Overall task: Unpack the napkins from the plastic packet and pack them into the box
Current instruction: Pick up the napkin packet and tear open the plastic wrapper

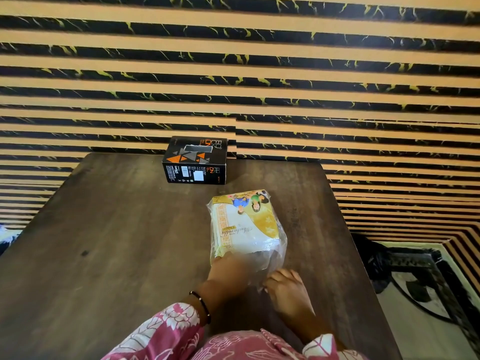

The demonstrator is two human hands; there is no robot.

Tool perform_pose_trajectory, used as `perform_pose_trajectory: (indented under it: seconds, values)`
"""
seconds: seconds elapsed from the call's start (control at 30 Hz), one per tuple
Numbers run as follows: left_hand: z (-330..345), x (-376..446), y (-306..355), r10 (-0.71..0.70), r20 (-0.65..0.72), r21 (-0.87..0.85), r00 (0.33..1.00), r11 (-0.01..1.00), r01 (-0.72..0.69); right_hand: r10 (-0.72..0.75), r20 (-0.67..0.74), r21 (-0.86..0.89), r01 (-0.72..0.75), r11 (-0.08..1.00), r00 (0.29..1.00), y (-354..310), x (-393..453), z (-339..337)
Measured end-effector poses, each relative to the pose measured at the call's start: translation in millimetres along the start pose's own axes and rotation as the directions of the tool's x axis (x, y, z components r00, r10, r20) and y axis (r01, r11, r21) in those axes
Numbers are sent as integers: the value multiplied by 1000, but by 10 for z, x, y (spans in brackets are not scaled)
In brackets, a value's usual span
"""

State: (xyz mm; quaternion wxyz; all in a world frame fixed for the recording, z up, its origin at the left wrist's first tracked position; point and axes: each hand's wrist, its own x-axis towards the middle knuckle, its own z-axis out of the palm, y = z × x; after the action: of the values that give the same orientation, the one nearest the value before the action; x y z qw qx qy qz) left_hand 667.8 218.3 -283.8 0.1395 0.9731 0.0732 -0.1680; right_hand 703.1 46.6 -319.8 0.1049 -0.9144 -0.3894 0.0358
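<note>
I see my left hand (228, 268) pushed into the open near end of the plastic napkin packet (245, 224), its fingers hidden inside the clear film, so I cannot tell whether they are curled on the napkins or spread. My right hand (285, 289) sits just beside it, fingers bent and pinching the loose clear plastic at the packet's mouth. The packet lies flat on the dark wooden table (117, 229), stretching away from my fingertips, its printed yellow and white face up, the napkins (249, 242) a white stack inside it. Beyond the packet's far end, and a little to the left of my left fingers, stands the black box (196, 159) with orange triangles, apart from the packet, a slot in its top face. A beaded black bracelet (201, 305) rings my left wrist above the pink patterned sleeve (166, 331).
</note>
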Motion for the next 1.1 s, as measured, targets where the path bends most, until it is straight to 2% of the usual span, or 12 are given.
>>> perform_pose_trajectory:
  seconds: [0.17,0.33,0.53,0.63,0.7,0.77,0.83,0.9,0.93,0.97,1.03,1.1]
  values:
    - [46,-3,26,3,-59,97,998,995,3,104,41,90,-107,990,994,31,-70,79]
    - [-81,-32,22,-22,-219,-160,976,987,-14,120,37,106,-123,987,992,29,-88,33]
    - [-254,-47,76,-40,-333,-365,942,927,-90,16,-113,45,-11,999,993,-81,2,-48]
    - [-274,-54,120,-9,-285,-405,958,907,-112,-25,-103,136,39,990,994,-160,113,-124]
    - [-268,-46,130,21,-174,-398,984,913,-90,78,46,361,-89,928,996,-226,172,-199]
    - [-247,-35,119,60,-89,-303,994,949,-84,217,162,545,-271,794,963,-256,226,-191]
    - [-225,-37,95,82,-60,-208,995,974,-93,343,261,732,-416,539,903,-273,262,-170]
    - [-209,-49,76,93,-106,-217,990,969,-115,401,406,878,-472,77,821,-257,296,-167]
    - [-212,-57,78,94,-160,-265,983,955,-135,394,483,874,-456,-167,782,-258,312,-188]
    - [-225,-69,91,89,-227,-323,970,933,-161,382,541,835,-424,-350,750,-257,331,-222]
    - [-277,-86,143,56,-347,-422,936,882,-209,381,607,764,-379,-522,698,-261,384,-270]
    - [-331,-103,205,32,-400,-495,916,833,-245,395,642,732,-372,-571,657,-276,427,-274]
